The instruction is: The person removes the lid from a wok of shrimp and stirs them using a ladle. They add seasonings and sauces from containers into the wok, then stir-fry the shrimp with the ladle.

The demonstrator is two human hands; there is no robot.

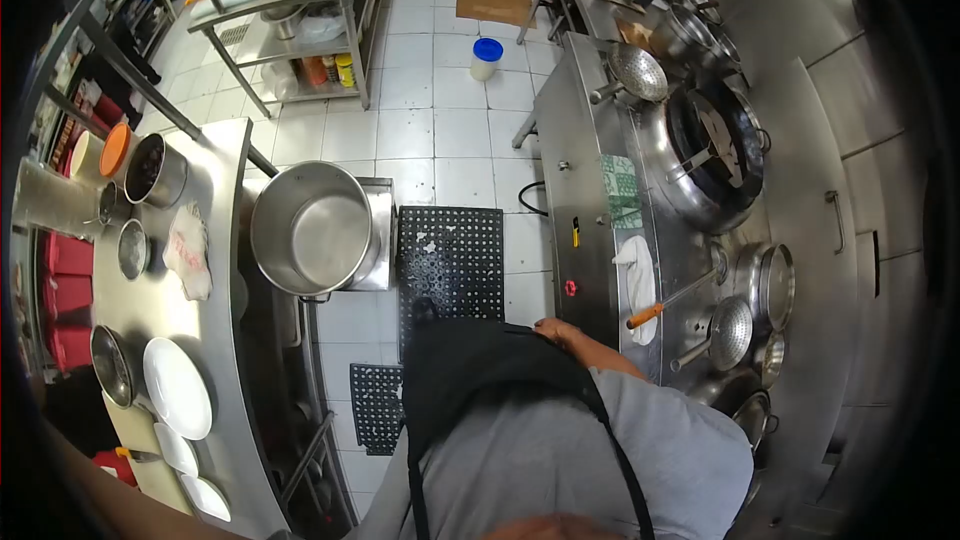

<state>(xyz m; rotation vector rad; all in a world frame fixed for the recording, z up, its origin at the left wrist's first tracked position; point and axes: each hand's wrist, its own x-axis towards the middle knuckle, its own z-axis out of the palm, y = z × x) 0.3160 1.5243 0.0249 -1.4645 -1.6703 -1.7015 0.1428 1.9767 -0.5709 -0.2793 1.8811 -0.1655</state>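
Far left, a bare left arm (130, 505) reaches out beside the steel table (215, 380) and its white plates (178, 388); the left hand is out of sight, so no telling its grip. Next, the big pot (312, 228), wide open, just beside the table. Now the black apron (490, 365), and the right hand (556, 330) right at its edge, near the stove counter (585, 230); fingers partly hidden, can't tell if they're pinching. Far right, an orange-handled ladle (645, 316) crosses a white cloth (637, 275).
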